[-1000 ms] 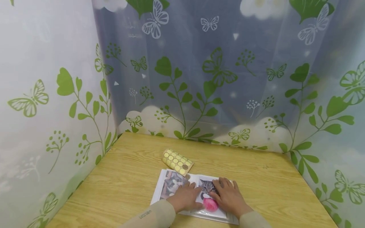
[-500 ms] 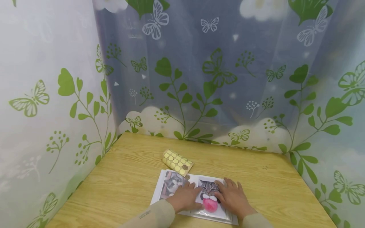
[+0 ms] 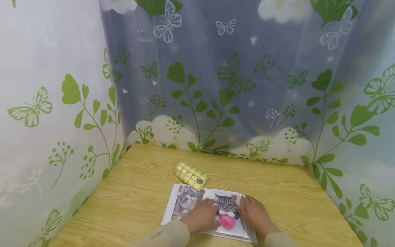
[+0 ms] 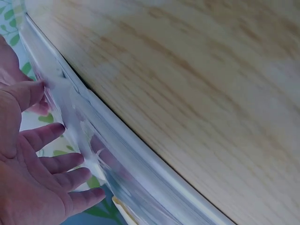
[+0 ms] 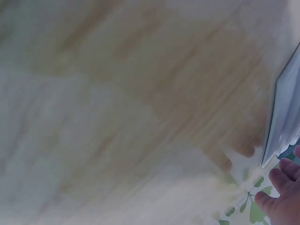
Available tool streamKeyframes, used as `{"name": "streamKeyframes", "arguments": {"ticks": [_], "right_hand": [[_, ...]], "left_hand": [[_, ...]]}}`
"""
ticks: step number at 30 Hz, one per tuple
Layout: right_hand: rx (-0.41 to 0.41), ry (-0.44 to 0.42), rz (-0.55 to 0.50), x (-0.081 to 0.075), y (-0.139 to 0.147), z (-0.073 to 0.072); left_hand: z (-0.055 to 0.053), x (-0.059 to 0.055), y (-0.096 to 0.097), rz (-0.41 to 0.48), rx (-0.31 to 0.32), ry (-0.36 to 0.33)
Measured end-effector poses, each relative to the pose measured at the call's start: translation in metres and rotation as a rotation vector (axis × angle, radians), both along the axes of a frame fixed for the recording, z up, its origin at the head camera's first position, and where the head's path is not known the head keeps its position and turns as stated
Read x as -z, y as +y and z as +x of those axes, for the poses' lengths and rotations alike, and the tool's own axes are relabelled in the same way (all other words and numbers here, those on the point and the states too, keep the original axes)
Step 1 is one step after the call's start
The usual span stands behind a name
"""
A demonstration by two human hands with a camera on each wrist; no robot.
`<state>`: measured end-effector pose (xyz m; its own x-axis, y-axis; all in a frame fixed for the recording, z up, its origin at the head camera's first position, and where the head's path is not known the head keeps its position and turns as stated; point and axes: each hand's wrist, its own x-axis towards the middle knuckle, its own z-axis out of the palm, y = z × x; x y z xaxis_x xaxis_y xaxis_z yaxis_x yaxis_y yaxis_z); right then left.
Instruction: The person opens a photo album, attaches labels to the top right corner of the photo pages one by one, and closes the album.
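An open photo album (image 3: 210,231) lies on the table. Its left page bears a grey-and-white cat photo (image 3: 186,199), its right page a tabby cat photo (image 3: 226,202) with a pink fluffy shape low on it. A round brown sticker (image 3: 234,197) sits at the tabby photo's upper right corner. My left hand (image 3: 202,214) lies across the album's middle, covering part of the left page; in the left wrist view its fingers (image 4: 63,164) spread out along the clear sleeve. At the right page's outer edge rests my right hand (image 3: 254,214), its fingers (image 5: 279,180) extended.
A sheet of round gold stickers (image 3: 192,175) lies behind the album, its near corner overlapping the album's top edge in the head view. Another brown round sticker (image 3: 202,191) shows at that edge. The wooden table (image 3: 123,192) is enclosed by printed curtains (image 3: 210,85).
My right hand has slid right, off the tabby photo to the page's outer edge, uncovering the round brown sticker at its corner. The left hand has stayed nearly in place.
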<state>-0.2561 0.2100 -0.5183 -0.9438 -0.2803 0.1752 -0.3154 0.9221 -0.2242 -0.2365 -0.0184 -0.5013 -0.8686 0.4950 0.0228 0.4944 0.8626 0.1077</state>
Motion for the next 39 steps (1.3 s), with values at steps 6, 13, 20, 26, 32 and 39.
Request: {"name": "streamKeyframes", "arguments": {"ticks": [6, 13, 20, 26, 32, 39], "right_hand": [[0.003, -0.002, -0.085, 0.000, 0.002, 0.002], [0.020, -0.020, -0.177, -0.002, 0.002, 0.006], [0.023, -0.058, -0.196, -0.001, 0.001, 0.008], [0.021, -0.042, -0.194, -0.002, 0.000, 0.008], [0.020, -0.029, -0.195, -0.001, 0.000, 0.008], [0.000, -0.027, -0.184, 0.002, -0.002, 0.008]], "left_hand": [[0.006, -0.001, 0.008, -0.005, 0.022, 0.036], [0.011, 0.004, 0.014, 0.005, 0.042, 0.040], [0.013, 0.007, 0.015, 0.027, 0.020, -0.028], [0.013, 0.001, 0.010, 0.080, 0.050, -0.011], [0.012, 0.000, 0.003, 0.108, 0.109, 0.077], [0.012, 0.001, -0.005, 0.122, 0.172, 0.165]]}}
